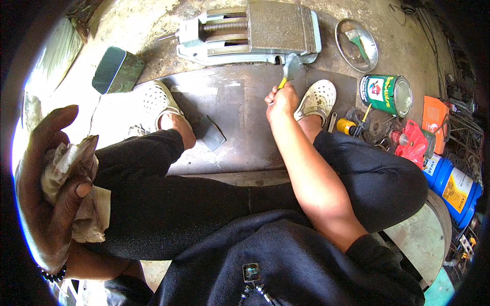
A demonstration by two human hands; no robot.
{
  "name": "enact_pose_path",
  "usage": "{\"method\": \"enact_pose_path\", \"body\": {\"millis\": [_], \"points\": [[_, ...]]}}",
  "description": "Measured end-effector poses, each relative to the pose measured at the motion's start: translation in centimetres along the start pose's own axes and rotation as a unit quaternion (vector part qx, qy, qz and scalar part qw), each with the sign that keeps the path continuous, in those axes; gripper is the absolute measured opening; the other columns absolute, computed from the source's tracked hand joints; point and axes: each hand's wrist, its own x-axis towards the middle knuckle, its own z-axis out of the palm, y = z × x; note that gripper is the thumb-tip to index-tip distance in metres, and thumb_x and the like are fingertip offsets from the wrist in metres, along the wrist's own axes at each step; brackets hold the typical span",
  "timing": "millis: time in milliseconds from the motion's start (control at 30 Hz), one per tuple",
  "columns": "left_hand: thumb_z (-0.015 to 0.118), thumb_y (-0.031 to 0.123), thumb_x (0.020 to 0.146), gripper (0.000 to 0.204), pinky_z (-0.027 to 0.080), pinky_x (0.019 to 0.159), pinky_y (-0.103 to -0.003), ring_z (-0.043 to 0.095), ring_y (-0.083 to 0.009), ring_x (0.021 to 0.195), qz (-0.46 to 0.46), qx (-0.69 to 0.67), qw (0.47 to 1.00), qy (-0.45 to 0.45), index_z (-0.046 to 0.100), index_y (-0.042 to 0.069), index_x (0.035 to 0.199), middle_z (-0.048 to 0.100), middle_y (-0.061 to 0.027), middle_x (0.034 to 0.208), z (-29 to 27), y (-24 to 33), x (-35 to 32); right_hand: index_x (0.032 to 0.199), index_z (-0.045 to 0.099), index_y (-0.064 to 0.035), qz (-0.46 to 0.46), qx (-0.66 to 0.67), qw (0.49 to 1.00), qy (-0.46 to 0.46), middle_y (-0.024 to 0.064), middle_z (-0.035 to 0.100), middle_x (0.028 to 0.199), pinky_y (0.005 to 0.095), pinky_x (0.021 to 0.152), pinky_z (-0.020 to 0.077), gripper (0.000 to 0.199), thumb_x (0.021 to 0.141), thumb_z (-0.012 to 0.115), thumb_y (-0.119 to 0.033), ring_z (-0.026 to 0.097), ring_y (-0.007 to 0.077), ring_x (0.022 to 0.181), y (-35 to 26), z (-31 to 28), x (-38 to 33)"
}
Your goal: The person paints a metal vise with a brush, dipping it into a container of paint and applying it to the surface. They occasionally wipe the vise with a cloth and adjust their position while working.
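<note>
My right hand (282, 102) is closed round the yellow handle of a tool (284, 81). Its grey, fan-shaped head is blurred, so its exact kind is unclear. That head overlaps the near edge of a pale blue machine vise (204, 53) with a long screw and a broad, brownish metal block. Whether the two touch, I cannot tell. Raised at the left, my left hand (38, 204) grips a crumpled, dirty whitish rag (69, 173) between thumb and fingers.
A metal sheet (240, 112) lies under my clogs, with a small dark piece (212, 133) on it. Left stands a dark green container (117, 71). At right are a metal bowl (375, 56) with a green-handled paintbrush (360, 47), a paint can (385, 95) and a blue bucket (449, 186).
</note>
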Motion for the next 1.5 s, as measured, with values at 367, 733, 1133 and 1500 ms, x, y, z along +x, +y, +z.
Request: {"method": "enact_pose_path", "body": {"millis": [367, 733, 1133, 1500], "points": [[0.074, 0.031, 0.077, 0.070, 0.043, 0.086, -0.029, 0.050, -0.0157, 0.090, 0.003, 0.026, 1.000, -0.006, 0.049, -0.005, 0.133, 0.058, -0.0136, 0.120, -0.6, 0.1, -0.1, 0.110, 0.046, -0.0076, 0.016, -0.109, 0.993, -0.052, 0.0045, 0.048, 0.070, 0.0273, 0.043, 0.0310, 0.022, 0.101, 0.041, -0.027, 0.038, 0.0120, 0.048, 0.4, 0.2, -0.4], [0.075, 0.030, 0.078, 0.073, 0.042, 0.084, -0.027, 0.049, -0.0138, 0.089, 0.019, 0.002, 1.000, 0.013, 0.047, -0.006, 0.134, 0.056, -0.0130, 0.124, 0.1, 0.3, 0.3, 0.105, 0.046, -0.0095, -0.026, -0.103, 0.994, -0.003, 0.0030, 0.046, 0.067, 0.0277, 0.043, 0.0301, 0.020, 0.100, 0.040, -0.028, 0.037, 0.0124, 0.048, -1.1, -2.2, -0.5], [0.073, 0.027, 0.078, 0.070, 0.040, 0.081, -0.027, 0.049, -0.0149, 0.086, 0.017, -0.025, 1.000, 0.008, 0.048, -0.007, 0.132, 0.057, -0.0113, 0.105, 0.2, 0.2, 0.2, 0.101, 0.048, -0.0110, -0.080, -0.076, 0.993, 0.048, 0.0033, 0.049, 0.062, 0.0296, 0.037, 0.0339, 0.019, 0.098, 0.043, -0.029, 0.042, 0.0151, 0.041, -1.6, -2.4, 3.4], [0.073, 0.032, 0.075, 0.069, 0.042, 0.081, -0.028, 0.050, -0.0157, 0.088, 0.060, 0.060, 0.995, 0.056, 0.052, -0.006, 0.130, 0.059, -0.0125, 0.110, 0.5, 0.9, 0.6, 0.094, 0.048, -0.0148, -0.078, 0.011, 0.997, -0.009, 0.0032, 0.052, 0.064, 0.0303, 0.038, 0.0345, 0.018, 0.098, 0.049, -0.033, 0.043, 0.0153, 0.042, -0.4, -6.1, 5.9]]}}
